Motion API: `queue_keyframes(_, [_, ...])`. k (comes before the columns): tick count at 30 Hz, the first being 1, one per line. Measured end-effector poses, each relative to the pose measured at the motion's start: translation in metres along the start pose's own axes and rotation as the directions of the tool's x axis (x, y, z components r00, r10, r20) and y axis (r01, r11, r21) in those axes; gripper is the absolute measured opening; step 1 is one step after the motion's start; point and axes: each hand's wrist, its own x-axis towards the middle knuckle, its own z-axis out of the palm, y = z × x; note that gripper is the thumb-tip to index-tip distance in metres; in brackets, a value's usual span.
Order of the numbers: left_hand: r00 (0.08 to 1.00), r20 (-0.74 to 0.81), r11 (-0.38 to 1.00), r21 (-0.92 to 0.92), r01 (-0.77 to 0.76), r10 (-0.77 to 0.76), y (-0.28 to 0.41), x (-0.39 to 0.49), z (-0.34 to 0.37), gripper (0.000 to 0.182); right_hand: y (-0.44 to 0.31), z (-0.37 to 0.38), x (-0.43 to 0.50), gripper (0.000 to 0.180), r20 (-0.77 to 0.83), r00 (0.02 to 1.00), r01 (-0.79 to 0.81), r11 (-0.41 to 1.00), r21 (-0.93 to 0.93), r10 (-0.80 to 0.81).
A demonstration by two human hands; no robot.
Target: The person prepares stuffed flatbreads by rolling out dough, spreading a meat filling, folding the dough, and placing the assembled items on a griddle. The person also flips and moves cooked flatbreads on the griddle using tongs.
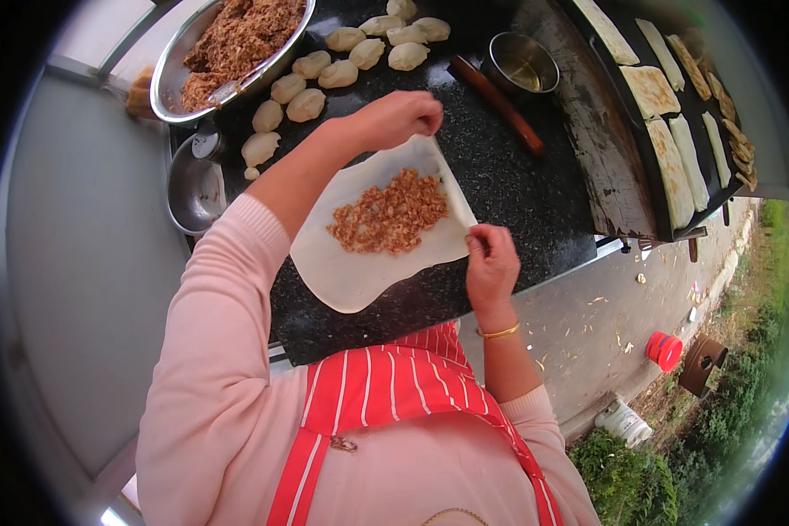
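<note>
A thin, pale sheet of dough (342, 276) lies on the black speckled stone counter, with reddish-brown crumbly filling (391, 214) spread over its middle. My left hand (404, 118) pinches the sheet's far corner, the forearm crossing above its left part. At the near right corner, my right hand (493, 263), with a gold bangle at the wrist, grips the dough between thumb and fingers. The right edge of the sheet runs straight between both hands and looks slightly lifted or folded. Several pale dough pieces (338, 73) sit beyond and to the left.
A large metal bowl of filling (164, 85) with a spoon stands far left, a smaller metal bowl (194, 191) below it. A wooden rolling pin (500, 105) lies beside a metal pot of oil (523, 62). Further right, a griddle (690, 164) holds flatbreads and long dough rolls.
</note>
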Motion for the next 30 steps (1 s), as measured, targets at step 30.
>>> queue_keyframes(30, [0.935,-0.204,0.909,-0.363,0.205,-0.292,0.017,-0.041,0.014,0.006,-0.024,0.004,-0.003,0.009,0.098,0.992,-0.106,0.957,0.269,0.082])
